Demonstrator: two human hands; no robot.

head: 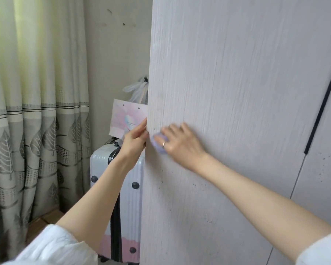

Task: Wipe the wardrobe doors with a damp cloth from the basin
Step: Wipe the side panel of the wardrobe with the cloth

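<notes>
Pressing the lilac cloth (158, 144) flat-fingered with my right hand (180, 142) on the upright wardrobe door (227, 92), my left hand (135, 139) grips its edge, beside the suitcase (101, 165).

Left of the pale wood-grain wardrobe door (227, 92), a light ribbed suitcase (101, 169) and pink paper gift bag (122, 117) are crowding the gap, seemingly touching its edge; the door's broad face is lying unobstructed.

Your two forearms are bare. Each ends in a loose, crinkled white fabric sleeve (52, 245) pushed up near the elbow; the right one (321, 251) shows only at the corner. A thin silver-coloured ring (163, 144) circles one right-hand finger.
</notes>
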